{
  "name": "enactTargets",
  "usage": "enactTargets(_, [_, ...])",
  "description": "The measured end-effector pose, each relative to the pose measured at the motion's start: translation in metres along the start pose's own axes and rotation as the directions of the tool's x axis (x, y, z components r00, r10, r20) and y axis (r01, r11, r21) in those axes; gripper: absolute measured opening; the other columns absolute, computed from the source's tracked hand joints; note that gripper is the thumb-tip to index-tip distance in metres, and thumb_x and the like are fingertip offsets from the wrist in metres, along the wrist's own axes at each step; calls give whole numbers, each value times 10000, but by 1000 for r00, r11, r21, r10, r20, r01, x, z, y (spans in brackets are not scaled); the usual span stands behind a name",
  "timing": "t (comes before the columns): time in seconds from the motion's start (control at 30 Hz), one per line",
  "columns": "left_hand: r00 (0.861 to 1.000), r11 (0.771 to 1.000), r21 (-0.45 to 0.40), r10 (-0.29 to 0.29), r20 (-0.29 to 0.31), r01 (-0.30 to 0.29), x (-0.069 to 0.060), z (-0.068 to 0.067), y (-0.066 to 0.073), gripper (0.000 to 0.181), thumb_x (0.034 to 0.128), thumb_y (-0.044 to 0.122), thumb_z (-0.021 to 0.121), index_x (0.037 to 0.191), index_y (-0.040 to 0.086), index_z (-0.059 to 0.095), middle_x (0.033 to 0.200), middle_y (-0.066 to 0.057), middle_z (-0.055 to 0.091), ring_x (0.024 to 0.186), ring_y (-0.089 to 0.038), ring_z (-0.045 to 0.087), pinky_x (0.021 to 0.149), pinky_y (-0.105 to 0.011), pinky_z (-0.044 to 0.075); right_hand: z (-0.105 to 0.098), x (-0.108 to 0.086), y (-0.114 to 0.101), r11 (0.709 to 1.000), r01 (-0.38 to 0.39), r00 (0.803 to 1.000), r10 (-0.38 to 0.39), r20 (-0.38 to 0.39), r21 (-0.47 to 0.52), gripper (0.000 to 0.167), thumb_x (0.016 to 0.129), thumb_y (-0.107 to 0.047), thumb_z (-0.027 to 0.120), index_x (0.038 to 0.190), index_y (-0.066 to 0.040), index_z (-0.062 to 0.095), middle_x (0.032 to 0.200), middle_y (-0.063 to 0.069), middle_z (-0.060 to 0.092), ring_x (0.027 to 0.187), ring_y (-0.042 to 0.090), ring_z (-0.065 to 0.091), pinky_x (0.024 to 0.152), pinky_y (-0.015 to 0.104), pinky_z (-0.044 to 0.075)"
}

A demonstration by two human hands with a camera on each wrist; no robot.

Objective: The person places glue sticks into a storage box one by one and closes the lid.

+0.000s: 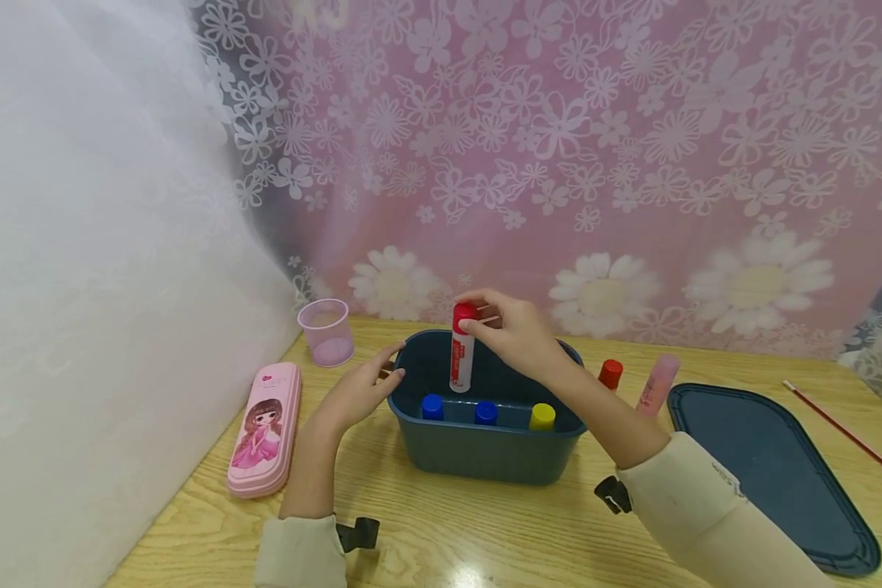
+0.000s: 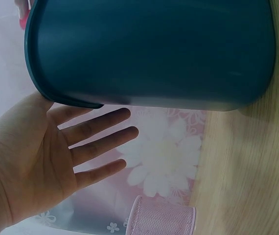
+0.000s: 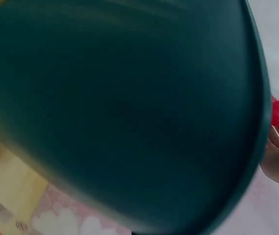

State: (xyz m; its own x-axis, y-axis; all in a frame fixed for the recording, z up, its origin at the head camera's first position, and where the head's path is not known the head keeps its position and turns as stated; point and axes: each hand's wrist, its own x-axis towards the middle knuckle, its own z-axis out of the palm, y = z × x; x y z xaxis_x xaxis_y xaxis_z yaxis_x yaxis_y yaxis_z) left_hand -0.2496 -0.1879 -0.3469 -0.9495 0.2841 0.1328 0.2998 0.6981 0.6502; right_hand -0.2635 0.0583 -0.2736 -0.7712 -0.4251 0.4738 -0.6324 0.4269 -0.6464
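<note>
My right hand [image 1: 518, 333] pinches a white glue stick [image 1: 461, 363] by its red cap [image 1: 465, 314]. The stick hangs upright over the inside of a dark teal plastic bin [image 1: 485, 451]. Two blue caps [image 1: 432, 407] and a yellow cap [image 1: 542, 416] show inside the bin along its near wall; what lies below them is hidden. At the bin's left end, my left hand [image 1: 360, 392] has its thumb at the rim. In the left wrist view, the fingers of the left hand [image 2: 36, 156] spread out fairly straight beside the bin wall [image 2: 154, 54].
Left of the bin lie a pink pencil case [image 1: 266, 433] and a pink mesh cup [image 1: 328, 335]. To the right stand a red-capped tube [image 1: 611, 374] and a pink tube [image 1: 658, 385], with a dark lid [image 1: 772, 474] and a thin red stick [image 1: 848, 437] beyond. A floral curtain [image 1: 559, 163] hangs behind.
</note>
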Motion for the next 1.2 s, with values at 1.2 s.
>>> enactTargets(1.2, [1000,1000,-2,0,-15,0,2,1,-1,490,963,332,462,1423,211,347,1242,-126,537,1086,-257,534,878,-487,427,60,9,19,976,-211,955,217,201,-52,246,819,-127,702,1034,-70,597,982,50,599,873,185,600,735,290,503])
